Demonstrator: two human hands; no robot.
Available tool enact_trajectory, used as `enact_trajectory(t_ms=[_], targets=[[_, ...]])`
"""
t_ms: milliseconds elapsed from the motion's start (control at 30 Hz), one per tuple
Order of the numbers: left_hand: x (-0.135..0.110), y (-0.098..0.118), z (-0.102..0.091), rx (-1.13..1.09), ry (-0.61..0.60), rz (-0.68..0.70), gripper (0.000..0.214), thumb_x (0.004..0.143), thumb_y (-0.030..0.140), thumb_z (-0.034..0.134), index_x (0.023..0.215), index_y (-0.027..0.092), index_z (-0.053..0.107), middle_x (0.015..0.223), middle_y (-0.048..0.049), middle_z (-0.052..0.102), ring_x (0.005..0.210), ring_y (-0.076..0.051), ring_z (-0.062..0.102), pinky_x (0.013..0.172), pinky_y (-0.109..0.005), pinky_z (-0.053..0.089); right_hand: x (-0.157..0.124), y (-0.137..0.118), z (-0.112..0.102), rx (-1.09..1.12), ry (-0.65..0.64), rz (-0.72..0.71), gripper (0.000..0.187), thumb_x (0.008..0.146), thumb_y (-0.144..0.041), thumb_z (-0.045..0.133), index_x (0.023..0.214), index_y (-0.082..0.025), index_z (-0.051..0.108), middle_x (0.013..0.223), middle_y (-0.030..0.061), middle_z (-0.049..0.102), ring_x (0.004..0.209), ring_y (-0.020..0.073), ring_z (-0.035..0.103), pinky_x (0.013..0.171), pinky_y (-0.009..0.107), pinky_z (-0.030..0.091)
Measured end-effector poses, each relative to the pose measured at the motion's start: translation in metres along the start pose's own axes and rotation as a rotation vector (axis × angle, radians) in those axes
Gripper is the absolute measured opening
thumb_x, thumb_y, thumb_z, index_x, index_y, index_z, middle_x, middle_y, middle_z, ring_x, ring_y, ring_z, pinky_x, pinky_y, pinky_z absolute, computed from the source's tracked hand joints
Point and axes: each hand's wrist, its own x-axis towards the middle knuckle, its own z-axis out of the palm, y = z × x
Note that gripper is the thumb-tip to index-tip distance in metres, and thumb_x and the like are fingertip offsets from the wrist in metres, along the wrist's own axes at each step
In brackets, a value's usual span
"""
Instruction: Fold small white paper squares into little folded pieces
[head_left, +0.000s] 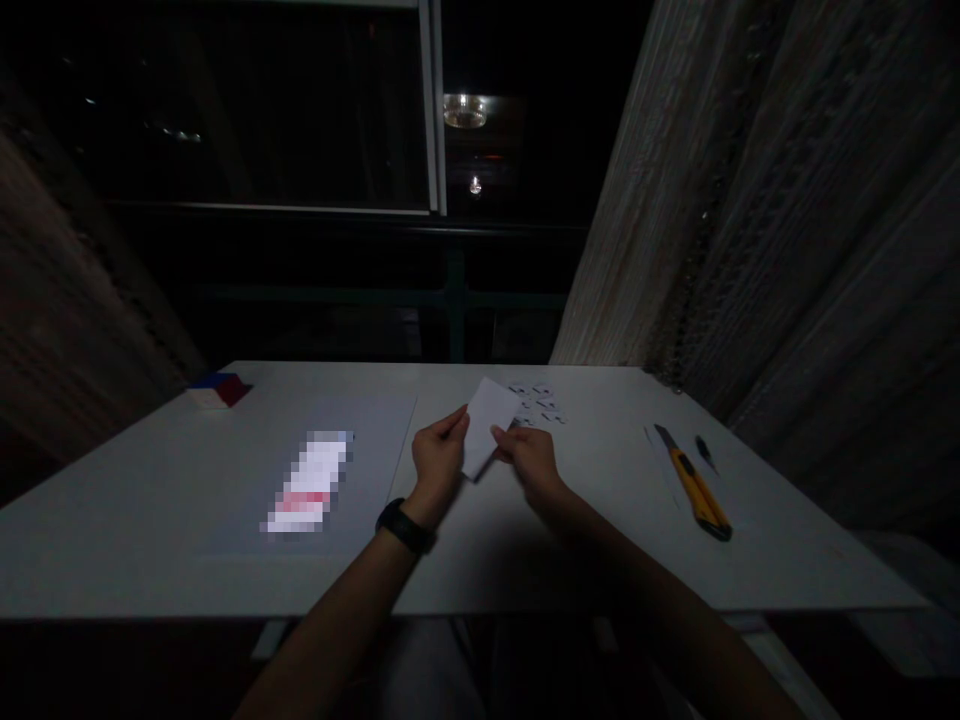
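A small white rectangle of paper [489,418], perhaps folded or stacked, is held tilted above the middle of the table. My left hand [439,458], with a dark watch on its wrist, pinches its left edge. On the lower right side, my right hand [531,458] grips it with the thumb on top. Just behind the paper lie several small white pieces with dark marks [550,404], partly hidden by it. What is printed on them is too small to read.
A white table [600,570] spans the view. On the left lie a blurred-out bright phone-like rectangle [311,482] on a pale sheet [379,440] and a puzzle cube [217,391]. A yellow box cutter [697,485] and a small dark pointed item [706,453] lie right. Curtains [637,200] hang behind.
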Motion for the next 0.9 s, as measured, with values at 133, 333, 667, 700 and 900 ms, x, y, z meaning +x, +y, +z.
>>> enact_trajectory(t_ms=[133, 333, 667, 700, 900], targets=[[0.0029, -0.0074, -0.0008, -0.038, 0.011, -0.014, 0.033, 0.069, 0.034, 0.065, 0.097, 0.016, 0.069, 0.096, -0.0101, 0.069, 0.087, -0.022, 0.064, 0.077, -0.033, 0.048, -0.0032, 0.0033, 0.0033, -0.093, -0.039, 0.007, 0.03, 0.057, -0.041, 0.07, 0.051, -0.014, 0.061, 0.049, 0.0018, 0.059, 0.048, 0.0124, 0.054, 0.051, 0.026, 0.045], [0.0035, -0.0031, -0.0005, -0.134, -0.026, -0.08, 0.036, 0.066, 0.031, 0.067, 0.097, 0.013, 0.068, 0.096, -0.0117, 0.069, 0.087, -0.023, 0.064, 0.077, -0.033, 0.049, 0.0028, 0.0062, 0.001, -0.108, -0.046, -0.061, 0.031, 0.057, -0.041, 0.07, 0.049, -0.014, 0.059, 0.045, 0.0, 0.056, 0.044, 0.0106, 0.05, 0.047, 0.024, 0.042], [0.0022, 0.0011, 0.001, -0.247, 0.022, -0.15, 0.039, 0.063, 0.031, 0.07, 0.097, 0.012, 0.068, 0.097, -0.012, 0.069, 0.088, -0.022, 0.063, 0.08, -0.035, 0.048, 0.0054, 0.0076, -0.0039, -0.353, -0.061, -0.236, 0.034, 0.065, -0.047, 0.061, 0.053, -0.015, 0.061, 0.052, 0.0019, 0.06, 0.05, 0.0124, 0.052, 0.051, 0.024, 0.04], [0.0023, 0.0013, 0.0008, -0.271, 0.021, -0.167, 0.039, 0.063, 0.03, 0.07, 0.097, 0.012, 0.068, 0.097, -0.0121, 0.069, 0.087, -0.022, 0.063, 0.08, -0.035, 0.048, 0.0052, 0.0063, -0.0042, -0.369, -0.071, -0.258, 0.034, 0.065, -0.048, 0.061, 0.054, -0.015, 0.062, 0.052, 0.0017, 0.06, 0.051, 0.0124, 0.052, 0.051, 0.024, 0.04], [0.0038, -0.0028, 0.0005, -0.279, 0.042, -0.181, 0.041, 0.061, 0.031, 0.072, 0.096, 0.011, 0.068, 0.097, -0.0129, 0.068, 0.086, -0.022, 0.063, 0.079, -0.036, 0.048, 0.0036, 0.0043, -0.0017, -0.202, -0.189, -0.096, 0.034, 0.059, -0.048, 0.064, 0.054, -0.015, 0.058, 0.053, 0.0026, 0.06, 0.052, 0.014, 0.054, 0.053, 0.025, 0.041]])
